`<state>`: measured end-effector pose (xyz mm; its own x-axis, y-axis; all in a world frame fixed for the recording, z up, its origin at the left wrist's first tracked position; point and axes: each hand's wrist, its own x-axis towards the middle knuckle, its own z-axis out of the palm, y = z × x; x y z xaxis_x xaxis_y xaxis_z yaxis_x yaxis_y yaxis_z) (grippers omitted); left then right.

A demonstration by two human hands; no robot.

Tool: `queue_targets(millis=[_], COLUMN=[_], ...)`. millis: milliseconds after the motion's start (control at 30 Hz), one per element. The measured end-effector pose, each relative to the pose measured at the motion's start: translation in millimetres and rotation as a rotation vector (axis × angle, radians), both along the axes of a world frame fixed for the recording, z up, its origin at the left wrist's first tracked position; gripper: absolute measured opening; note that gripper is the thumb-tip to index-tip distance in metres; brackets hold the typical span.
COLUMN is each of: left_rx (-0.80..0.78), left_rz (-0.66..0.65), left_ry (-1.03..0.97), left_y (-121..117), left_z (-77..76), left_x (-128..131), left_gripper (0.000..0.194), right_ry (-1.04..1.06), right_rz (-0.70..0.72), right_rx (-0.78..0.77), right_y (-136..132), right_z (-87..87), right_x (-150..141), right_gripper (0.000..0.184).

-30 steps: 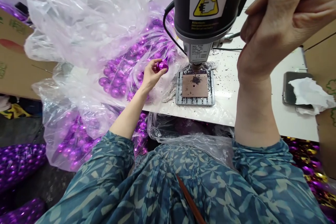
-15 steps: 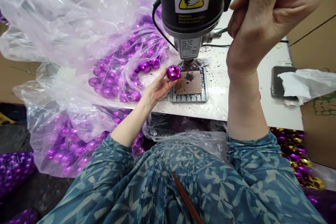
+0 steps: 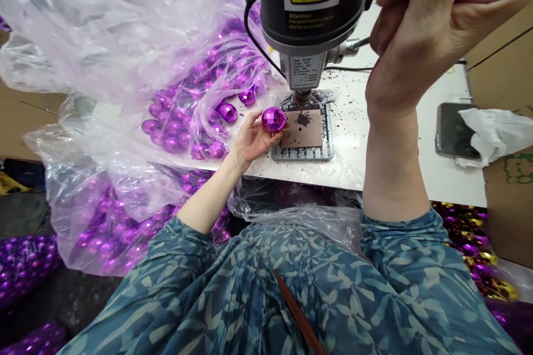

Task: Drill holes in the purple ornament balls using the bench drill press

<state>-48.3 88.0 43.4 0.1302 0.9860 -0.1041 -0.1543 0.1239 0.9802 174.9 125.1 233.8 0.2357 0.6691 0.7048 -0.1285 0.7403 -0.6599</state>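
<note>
My left hand (image 3: pixel 255 140) holds a shiny purple faceted ball (image 3: pixel 273 120) between thumb and fingers, just left of the drill bit. A drill press (image 3: pixel 310 22) with a yellow warning sticker stands in front of me. Its bit points down at a brown board (image 3: pixel 308 136) with a small hole and a heap of dark shavings (image 3: pixel 303 118), resting on a slotted metal base (image 3: pixel 327 151). Raised at the upper right, my right hand (image 3: pixel 441 28) is closed round the end of the drill press lever (image 3: pixel 360 43); the grip is mostly hidden inside the fingers.
A clear plastic bag (image 3: pixel 125 39) spreads over the left of the white table (image 3: pixel 345 166), with many purple balls (image 3: pixel 170 122) in it. Two loose balls lie near my left hand. A phone (image 3: pixel 453 130) and white tissue (image 3: pixel 483 133) lie at the right edge.
The ball in my left hand has turned slightly. One of the loose balls has rolled or shifted a little toward my hand. The view has shifted slightly; my right hand stays on the lever.
</note>
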Motion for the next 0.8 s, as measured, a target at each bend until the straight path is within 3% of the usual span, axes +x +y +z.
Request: queue_targets(millis=[100,200,433,800], left_rx=[0.060,0.160,0.221,0.280], left_rz=[0.055,0.085,-0.011,0.014], left_ry=[0.102,0.204,0.224,0.328], left_y=[0,2,12,28], left_z=[-10.0,-20.6,-29.3,-35.2], left_x=[2,3,15,25], left_gripper=[0.055,0.071,0.091,0.073], right_ry=[0.045,0.004,-0.013,-0.016], right_rz=[-0.082,-0.124,-0.112,-0.129], right_rx=[0.093,0.111,0.111,0.129], right_y=[0,-1,0,-4], right_z=[-3.9,-6.3,-6.0,-8.8], right_x=[1,2,2,0], right_gripper=[0.068,0.072,0.075,0.076])
